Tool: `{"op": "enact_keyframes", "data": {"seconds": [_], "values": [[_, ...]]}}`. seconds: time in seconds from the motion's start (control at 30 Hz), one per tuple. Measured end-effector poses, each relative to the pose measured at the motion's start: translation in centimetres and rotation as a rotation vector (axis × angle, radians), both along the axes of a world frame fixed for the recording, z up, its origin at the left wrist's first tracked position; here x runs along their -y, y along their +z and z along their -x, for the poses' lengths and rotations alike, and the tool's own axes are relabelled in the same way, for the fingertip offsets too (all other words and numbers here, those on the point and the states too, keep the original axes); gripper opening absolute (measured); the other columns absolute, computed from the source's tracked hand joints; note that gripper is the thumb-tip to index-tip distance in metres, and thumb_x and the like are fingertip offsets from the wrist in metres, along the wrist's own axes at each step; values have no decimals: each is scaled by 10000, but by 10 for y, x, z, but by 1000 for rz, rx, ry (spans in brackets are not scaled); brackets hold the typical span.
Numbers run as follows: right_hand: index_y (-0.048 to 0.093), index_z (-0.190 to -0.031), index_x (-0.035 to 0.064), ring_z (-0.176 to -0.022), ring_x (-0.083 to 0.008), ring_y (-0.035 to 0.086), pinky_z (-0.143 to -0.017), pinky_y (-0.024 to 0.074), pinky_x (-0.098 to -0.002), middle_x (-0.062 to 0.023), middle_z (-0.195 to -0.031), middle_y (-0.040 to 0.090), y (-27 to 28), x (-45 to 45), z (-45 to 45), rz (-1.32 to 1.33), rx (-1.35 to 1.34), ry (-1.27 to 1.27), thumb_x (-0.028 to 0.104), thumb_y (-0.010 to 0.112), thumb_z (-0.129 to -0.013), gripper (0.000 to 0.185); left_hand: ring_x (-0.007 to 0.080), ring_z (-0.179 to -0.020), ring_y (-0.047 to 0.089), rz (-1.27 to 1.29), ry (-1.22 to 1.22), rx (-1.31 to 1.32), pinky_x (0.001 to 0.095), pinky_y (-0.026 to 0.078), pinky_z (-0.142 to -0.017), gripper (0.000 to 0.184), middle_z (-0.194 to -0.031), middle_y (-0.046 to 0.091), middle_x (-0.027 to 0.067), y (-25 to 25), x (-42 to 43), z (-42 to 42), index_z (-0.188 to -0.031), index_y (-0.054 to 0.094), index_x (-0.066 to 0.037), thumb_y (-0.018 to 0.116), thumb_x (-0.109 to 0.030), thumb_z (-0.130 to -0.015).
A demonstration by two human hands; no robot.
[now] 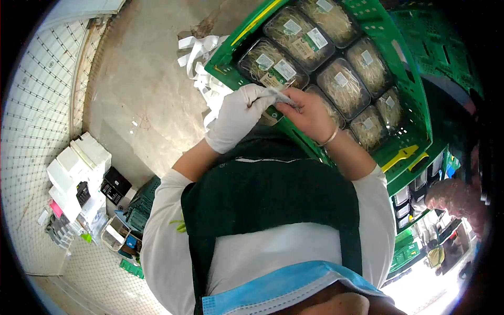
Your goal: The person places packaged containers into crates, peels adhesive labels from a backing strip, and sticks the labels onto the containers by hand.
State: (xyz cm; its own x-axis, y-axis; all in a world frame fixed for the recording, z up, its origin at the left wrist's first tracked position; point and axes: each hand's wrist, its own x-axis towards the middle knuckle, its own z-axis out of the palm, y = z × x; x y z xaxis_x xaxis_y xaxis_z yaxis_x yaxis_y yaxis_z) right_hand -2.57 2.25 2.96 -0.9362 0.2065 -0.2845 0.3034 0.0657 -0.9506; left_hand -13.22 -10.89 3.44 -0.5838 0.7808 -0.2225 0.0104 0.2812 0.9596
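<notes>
A white glove covers my left hand [233,116], whose fingers pinch one end of a small crumpled whitish-grey piece [282,98]. My bare right hand [311,114], with a thin band at the wrist, grips the other end, so the two hands nearly touch. What the piece is cannot be made out. Both hands are over the near edge of a green crate [423,107]. Inside it, several clear-lidded dark trays of pale, stringy sprouts [341,86] lie in rows with white labels. One tray [273,65] also has a green-and-brown label and lies just beyond my hands.
White strips [202,65] lie tangled on the concrete floor [142,68] left of the crate. White boxes [73,168] and a dark green crate [144,205] stand at the left. More crates with packs [403,203] are at the right, near a blurred reddish shape.
</notes>
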Motion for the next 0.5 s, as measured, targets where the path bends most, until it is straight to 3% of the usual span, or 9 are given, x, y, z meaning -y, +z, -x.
{"op": "enact_keyframes", "data": {"seconds": [0.03, 0.1, 0.13, 0.2, 0.27, 0.33, 0.4, 0.43, 0.5], "values": [[586, -898, 58, -655, -210, 568, -630, 455, -284, -112, -743, 584, -5, -3, -1, -2, 0, -2, 151, 610, -746, 179, 130, -643, 536, -2, -2, 0, 230, 410, -578, 145, -735, 584, 75, -3, 2, 0, -820, 603, -34, 633, -150, -739], [604, -854, 67, -677, -238, 587, -622, 473, -307, -110, -779, 604, -22, -22, -3, -455, -33, -134, 169, 599, -743, 151, 118, -637, 532, 428, -91, 133, 227, 410, -569, 211, -707, 577, 75, 0, 5, 3, -794, 592, -25, 664, -209, -722], [606, -827, 67, -679, -237, 591, -612, 478, -318, -103, -778, 608, -34, -48, 4, -564, 27, -214, 194, 597, -742, 153, 98, -646, 519, 468, -127, 38, 234, 413, -584, 236, -686, 562, 74, -3, 5, 3, -804, 590, -13, 652, -228, -728], [596, -830, 53, -707, -249, 595, -611, 480, -343, -117, -784, 605, -53, -120, 23, -759, 102, -255, 269, 591, -741, 233, 98, -634, 510, 386, -68, 162, 244, 410, -578, 234, -674, 554, 72, -17, 15, 1, -801, 586, -6, 636, -226, -736], [508, -1043, 68, -884, -309, 545, -726, 442, -400, -160, -940, 568, -108, -183, 42, -1087, 229, -374, 328, 561, -760, 388, 112, -618, 502, 335, 15, 363, 266, 408, -581, 203, -661, 549, 58, -23, 21, 4, -814, 586, -2, 591, -195, -751], [461, -1121, 76, -964, -323, 512, -779, 421, -415, -172, -1030, 542, -157, -214, 49, -1166, 324, -382, 363, 548, -767, 464, 116, -639, 510, 384, 26, 350, 265, 411, -599, 196, -688, 556, 59, -15, 25, 7, -827, 588, -1, 591, -181, -749], [400, -1194, 101, -1058, -327, 443, -850, 377, -423, -154, -1164, 462, -178, -213, 51, -1405, 584, -278, 451, 526, -766, 567, 121, -660, 519, 438, 29, 340, 264, 415, -616, 190, -714, 564, 60, -10, 31, 10, -840, 591, 0, 592, -166, -748], [400, -1194, 101, -1058, -327, 443, -850, 377, -423, -154, -1164, 462, -177, -208, 50, -1400, 587, -283, 451, 526, -766, 567, 121, -685, 517, 335, -18, 239, 262, 412, -631, 173, -741, 560, 62, -9, 35, 13, -834, 590, 5, 589, -143, -745], [396, -1206, 104, -1084, -311, 418, -882, 361, -416, -144, -1219, 408, -166, -189, 45, -1651, 381, -496, 499, 519, -756, 611, 121, -710, 514, 227, -62, 141, 260, 410, -645, 156, -768, 557, 64, -12, 44, 17, -827, 589, 10, 586, -120, -742]]}}
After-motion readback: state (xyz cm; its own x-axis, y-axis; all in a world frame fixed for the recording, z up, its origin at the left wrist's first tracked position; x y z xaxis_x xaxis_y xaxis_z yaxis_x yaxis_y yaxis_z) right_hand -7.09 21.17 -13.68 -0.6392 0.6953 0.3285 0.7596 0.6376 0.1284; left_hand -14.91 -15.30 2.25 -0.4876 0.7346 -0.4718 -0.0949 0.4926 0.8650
